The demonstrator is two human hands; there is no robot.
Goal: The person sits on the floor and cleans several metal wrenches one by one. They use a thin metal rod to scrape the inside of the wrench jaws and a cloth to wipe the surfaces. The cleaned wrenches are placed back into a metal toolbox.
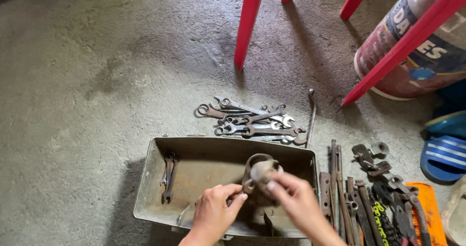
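Both my hands are over an open grey metal toolbox (151,178) on the concrete floor. My right hand (297,200) grips a rusty round metal part (264,168) with a ring-shaped piece behind it, held just above the box. My left hand (215,213) pinches the lower edge of the same part from the left. Two small wrenches (168,177) lie inside the box at its left end.
A pile of several wrenches (252,120) lies just behind the box, with a long bar (311,117) beside it. Pliers, chisels and other tools (369,192) are spread to the right. Red chair legs (248,25), a sack (412,42) and a blue sandal (444,151) stand beyond.
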